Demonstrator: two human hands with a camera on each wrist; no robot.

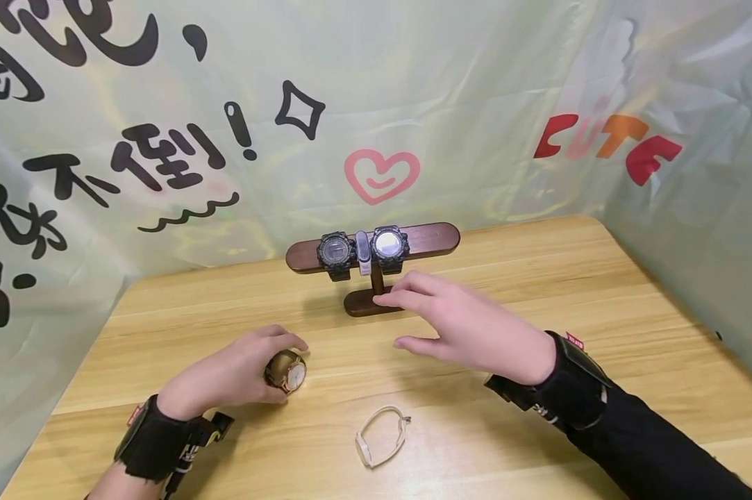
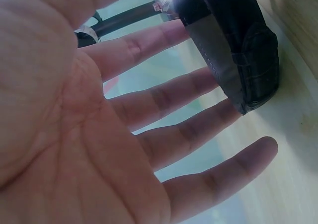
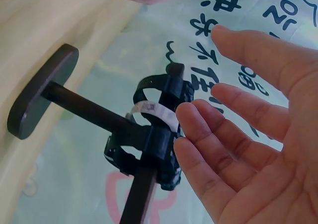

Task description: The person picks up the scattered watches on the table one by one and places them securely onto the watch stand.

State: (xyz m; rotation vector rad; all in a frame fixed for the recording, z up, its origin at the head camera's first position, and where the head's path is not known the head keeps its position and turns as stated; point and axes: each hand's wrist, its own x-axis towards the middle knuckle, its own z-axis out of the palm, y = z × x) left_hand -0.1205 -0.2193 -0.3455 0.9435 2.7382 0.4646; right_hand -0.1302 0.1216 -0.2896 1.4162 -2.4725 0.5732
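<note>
My left hand (image 1: 241, 371) holds a wristwatch (image 1: 296, 376) with a pale dial and rose-gold case between thumb and fingers, low over the table at the left. Its closed leather strap (image 2: 258, 60) looks dark in the left wrist view, against the fingertips. My right hand (image 1: 460, 316) hangs in front of the watch stand with fingers spread and nothing in them. The brown wooden stand (image 1: 435, 238) carries a black watch (image 1: 335, 251), a slim band with a grey strap (image 1: 363, 250) and another black watch (image 1: 388, 244) with a bright face.
A small cream-strapped watch (image 1: 364, 448) lies on its side at the table's near middle. Behind the wooden table (image 1: 182, 312) hangs a pale printed sheet (image 1: 475, 104) with lettering and a pink heart, folding round both sides.
</note>
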